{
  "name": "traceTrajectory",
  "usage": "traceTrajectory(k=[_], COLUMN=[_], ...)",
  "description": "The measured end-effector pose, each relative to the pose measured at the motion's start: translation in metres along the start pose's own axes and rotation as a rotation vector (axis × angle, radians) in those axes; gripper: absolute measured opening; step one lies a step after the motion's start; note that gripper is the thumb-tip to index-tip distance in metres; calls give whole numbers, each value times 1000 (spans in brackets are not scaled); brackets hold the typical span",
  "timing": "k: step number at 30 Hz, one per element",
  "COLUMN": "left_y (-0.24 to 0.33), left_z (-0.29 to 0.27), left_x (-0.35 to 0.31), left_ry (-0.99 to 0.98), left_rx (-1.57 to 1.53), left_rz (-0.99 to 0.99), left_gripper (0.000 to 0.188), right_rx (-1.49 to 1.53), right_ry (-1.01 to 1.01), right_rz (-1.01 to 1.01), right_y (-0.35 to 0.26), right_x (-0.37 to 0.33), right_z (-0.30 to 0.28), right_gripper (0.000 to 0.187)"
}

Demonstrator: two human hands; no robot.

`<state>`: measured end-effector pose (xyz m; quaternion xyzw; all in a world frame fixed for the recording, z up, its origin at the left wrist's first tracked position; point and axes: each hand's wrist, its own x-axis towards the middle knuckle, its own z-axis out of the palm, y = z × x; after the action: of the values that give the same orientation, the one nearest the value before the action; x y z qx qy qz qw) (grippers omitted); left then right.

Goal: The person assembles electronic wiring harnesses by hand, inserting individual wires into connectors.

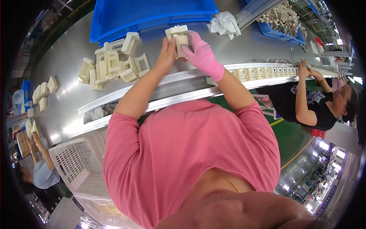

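Over the metal bench, just short of the blue bin, a cream plastic housing (180,42) is held up between both hands. My bare left hand (166,54) grips its left side, the thumb along the edge. My right hand (200,53), in a pink glove, has its fingers curled round the right side and top. Several similar cream housings (113,63) lie in a loose pile to the left of my left hand. The inner faces of the held piece are partly covered by my fingers.
A large blue bin (152,23) stands behind my hands, with a crumpled white cloth (224,24) at its right. A metal rail (167,100) carries a row of cream parts (263,72) rightward. Co-workers sit at both sides. A white basket (76,160) stands at lower left.
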<state>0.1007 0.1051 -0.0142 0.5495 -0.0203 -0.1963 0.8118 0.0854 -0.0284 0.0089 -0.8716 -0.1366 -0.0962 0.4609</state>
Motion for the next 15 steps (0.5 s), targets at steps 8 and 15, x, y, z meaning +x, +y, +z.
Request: traceTrajectory(k=[8, 15], left_y=[-5, -2], left_z=[-5, -7], left_x=[1, 2], left_ry=[-62, -85], left_rx=[199, 147], left_rz=[328, 231], left_gripper=[41, 41], right_rx=[81, 78], right_ry=[149, 135], right_rz=[-93, -129], right_y=[-3, -3], right_x=[-11, -9], right_z=[7, 7], right_gripper=[43, 42])
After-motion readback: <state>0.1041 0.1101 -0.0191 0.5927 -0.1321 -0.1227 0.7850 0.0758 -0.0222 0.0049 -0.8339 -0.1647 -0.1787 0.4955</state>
